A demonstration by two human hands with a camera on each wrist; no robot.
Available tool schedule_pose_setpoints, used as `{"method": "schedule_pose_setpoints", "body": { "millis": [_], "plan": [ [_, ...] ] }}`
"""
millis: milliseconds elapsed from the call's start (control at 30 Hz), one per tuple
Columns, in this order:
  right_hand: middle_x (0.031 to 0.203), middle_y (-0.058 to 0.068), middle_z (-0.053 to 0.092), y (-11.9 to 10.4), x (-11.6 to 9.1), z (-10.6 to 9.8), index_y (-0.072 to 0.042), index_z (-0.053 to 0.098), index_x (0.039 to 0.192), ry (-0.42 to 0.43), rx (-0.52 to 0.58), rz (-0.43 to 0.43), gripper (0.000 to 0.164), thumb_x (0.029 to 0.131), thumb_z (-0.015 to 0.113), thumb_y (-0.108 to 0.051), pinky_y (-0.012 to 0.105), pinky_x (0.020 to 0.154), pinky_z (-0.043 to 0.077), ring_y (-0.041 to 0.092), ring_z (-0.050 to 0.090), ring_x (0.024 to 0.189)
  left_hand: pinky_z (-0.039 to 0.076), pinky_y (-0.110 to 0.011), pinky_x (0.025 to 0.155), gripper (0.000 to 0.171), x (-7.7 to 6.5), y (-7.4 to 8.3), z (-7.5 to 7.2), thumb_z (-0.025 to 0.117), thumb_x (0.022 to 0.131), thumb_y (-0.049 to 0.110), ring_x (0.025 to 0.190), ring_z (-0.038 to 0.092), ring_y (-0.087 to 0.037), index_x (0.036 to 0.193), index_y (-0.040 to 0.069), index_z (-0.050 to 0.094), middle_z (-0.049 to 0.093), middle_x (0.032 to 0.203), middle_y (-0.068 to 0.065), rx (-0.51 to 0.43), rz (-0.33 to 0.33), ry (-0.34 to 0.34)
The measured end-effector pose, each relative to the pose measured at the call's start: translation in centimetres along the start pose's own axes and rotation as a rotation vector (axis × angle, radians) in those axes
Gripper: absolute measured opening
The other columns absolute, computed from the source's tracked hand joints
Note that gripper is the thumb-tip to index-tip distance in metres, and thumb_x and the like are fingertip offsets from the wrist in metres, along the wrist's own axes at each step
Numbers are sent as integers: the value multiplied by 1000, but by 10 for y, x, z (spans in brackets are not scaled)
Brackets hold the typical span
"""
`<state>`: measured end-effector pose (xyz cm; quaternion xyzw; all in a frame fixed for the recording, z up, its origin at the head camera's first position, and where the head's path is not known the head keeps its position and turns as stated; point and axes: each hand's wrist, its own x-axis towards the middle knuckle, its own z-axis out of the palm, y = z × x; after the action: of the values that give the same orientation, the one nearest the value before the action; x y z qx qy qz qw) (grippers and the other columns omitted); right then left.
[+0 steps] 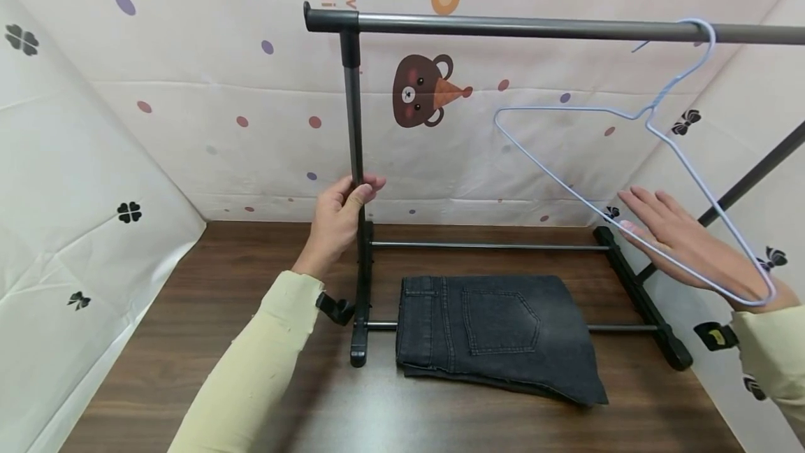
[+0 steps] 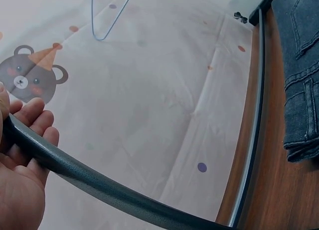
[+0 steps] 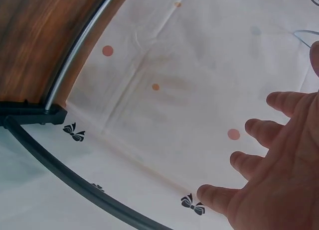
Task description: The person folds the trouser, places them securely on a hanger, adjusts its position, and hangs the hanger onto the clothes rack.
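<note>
My left hand (image 1: 336, 222) grips the left black upright (image 1: 353, 117) of a small garment rack; in the left wrist view the fingers (image 2: 42, 121) curl behind this post. The right hand (image 1: 685, 240) is held flat beside the rack's right upright (image 1: 764, 170), its fingers straight and holding nothing. In the right wrist view those fingers (image 3: 261, 133) are spread apart, away from the post (image 3: 65, 175). A light blue wire hanger (image 1: 566, 109) hangs by its hook from the top rail (image 1: 490, 26), bare, and its lower corner overlaps the right wrist in the head view.
Folded dark jeans (image 1: 503, 327) lie across the rack's front lower bar (image 1: 619, 328), on the brown wooden tabletop (image 1: 163, 341). A second lower bar (image 1: 490, 246) runs behind. Patterned white sheeting (image 1: 251, 159) encloses the back and sides.
</note>
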<state>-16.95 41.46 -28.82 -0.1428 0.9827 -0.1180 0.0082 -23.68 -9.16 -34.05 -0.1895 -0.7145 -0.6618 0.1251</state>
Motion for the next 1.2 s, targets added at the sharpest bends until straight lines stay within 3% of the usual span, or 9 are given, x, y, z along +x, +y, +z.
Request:
{"method": "schedule_pose_setpoints", "body": {
  "millis": [300,633,900,1200],
  "plan": [
    [171,33,-4,-6,1,-14,-3,6,167,-12,47,13,67,114,34,-34,64,126,-17,53,-16,158,53,-32,111,32,0,0,-1,54,110,26,127,68,-22,127,3,68,73,132,-12,-1,10,-6],
    [169,37,1,-7,8,-22,2,9,165,2,-46,40,68,115,32,-37,75,123,-8,60,-11,155,53,-32,111,31,0,-1,-1,54,110,26,128,67,-21,127,3,67,72,133,-12,5,10,-7],
    [170,36,5,-15,4,-23,2,13,165,55,-24,-9,65,115,34,-32,71,125,-10,58,-8,157,52,-34,111,32,0,-1,-1,53,110,27,127,68,-21,127,4,66,72,133,-11,11,2,-8],
    [171,32,6,-30,-3,-28,-2,15,166,34,-32,-15,65,114,39,-33,75,123,-8,53,-10,159,53,-33,110,32,0,-2,0,54,110,25,127,68,-23,127,2,66,72,132,-14,5,17,-7]
  ]
}}
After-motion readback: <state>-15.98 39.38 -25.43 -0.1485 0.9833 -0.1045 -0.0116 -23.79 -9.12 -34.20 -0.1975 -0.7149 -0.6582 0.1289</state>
